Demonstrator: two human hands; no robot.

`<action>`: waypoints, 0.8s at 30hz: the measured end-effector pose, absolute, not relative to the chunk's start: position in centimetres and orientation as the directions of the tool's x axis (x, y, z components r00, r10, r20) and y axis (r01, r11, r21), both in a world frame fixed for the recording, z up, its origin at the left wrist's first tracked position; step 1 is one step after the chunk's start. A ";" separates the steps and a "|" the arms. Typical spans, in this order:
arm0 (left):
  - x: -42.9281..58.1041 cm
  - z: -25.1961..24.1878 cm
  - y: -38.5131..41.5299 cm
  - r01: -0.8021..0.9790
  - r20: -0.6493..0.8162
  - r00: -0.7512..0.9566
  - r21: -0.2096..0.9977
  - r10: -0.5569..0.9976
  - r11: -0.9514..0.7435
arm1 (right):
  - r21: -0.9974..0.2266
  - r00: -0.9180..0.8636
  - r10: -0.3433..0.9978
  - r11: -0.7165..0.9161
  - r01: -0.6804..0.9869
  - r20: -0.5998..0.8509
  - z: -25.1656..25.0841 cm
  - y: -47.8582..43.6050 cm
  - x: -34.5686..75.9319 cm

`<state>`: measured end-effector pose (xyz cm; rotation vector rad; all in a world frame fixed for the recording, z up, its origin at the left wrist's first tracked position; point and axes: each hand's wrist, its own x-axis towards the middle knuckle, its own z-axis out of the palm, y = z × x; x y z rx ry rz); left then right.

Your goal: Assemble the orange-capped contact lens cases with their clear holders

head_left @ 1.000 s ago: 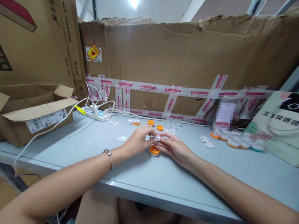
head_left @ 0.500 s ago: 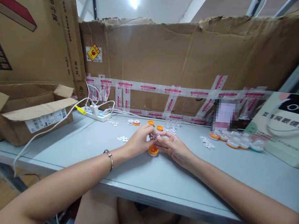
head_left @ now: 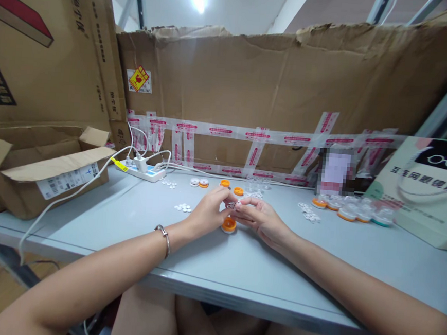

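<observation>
Between the fingertips of my left hand (head_left: 213, 206) and my right hand (head_left: 261, 219) is a small white piece with dark spots (head_left: 233, 205). Both hands pinch it, partly hiding it. Just below them an orange round cup with a white base (head_left: 228, 225) sits on the table. Behind my fingers stand an orange ring (head_left: 238, 191) and another orange round part (head_left: 225, 183). White discs (head_left: 183, 208) lie to the left of my left hand. A group of flat white spotted pieces (head_left: 308, 212) lies to the right of my right hand.
Clear domes on orange and teal bases (head_left: 355, 211) stand at the right by a paper bag (head_left: 419, 188). A power strip (head_left: 142, 168) with cables and an open carton (head_left: 45, 169) are at the left. A large cardboard sheet (head_left: 230, 85) walls off the back.
My right fingers have shifted slightly on the small white piece, and its angle looks a little different. The orange cup below has stayed put.
</observation>
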<state>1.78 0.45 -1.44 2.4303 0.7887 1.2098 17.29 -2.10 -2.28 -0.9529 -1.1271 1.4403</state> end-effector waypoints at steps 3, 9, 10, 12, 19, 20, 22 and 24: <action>1.6 -1.3 0.5 0.337 0.624 0.482 0.516 0.615 -0.787 | -0.966 -0.140 0.990 -0.021 -0.256 0.016 -2.2 -2.2 17.1; 1.4 -0.9 0.6 0.292 0.566 0.467 0.626 0.679 -0.723 | -0.975 -0.136 0.985 0.079 -0.208 0.109 -2.0 -2.1 17.3; 1.4 -0.9 0.6 0.278 0.552 0.470 0.648 0.688 -0.709 | -0.979 -0.124 0.987 0.076 -0.189 0.100 -2.0 -2.1 17.3; 1.4 -0.9 0.7 0.260 0.544 0.467 0.669 0.697 -0.696 | -0.988 -0.086 0.994 0.050 -0.145 0.062 -2.1 -1.9 17.5; 1.4 -1.0 0.7 0.275 0.571 0.440 0.649 0.693 -0.709 | -0.996 -0.074 0.994 0.086 0.004 0.086 -1.7 -1.1 18.2; 1.3 -0.9 0.6 0.280 0.566 0.420 0.663 0.710 -0.694 | -0.991 -0.042 0.991 0.130 0.036 0.128 -1.6 -0.7 18.9; 1.2 -0.7 0.6 0.285 0.555 0.374 0.693 0.743 -0.662 | -0.961 0.114 0.958 0.249 0.118 0.262 -1.3 0.4 20.9; 1.1 -0.6 0.6 0.284 0.543 0.344 0.717 0.766 -0.636 | -0.904 0.259 0.883 0.316 0.288 0.391 -1.4 1.7 23.5</action>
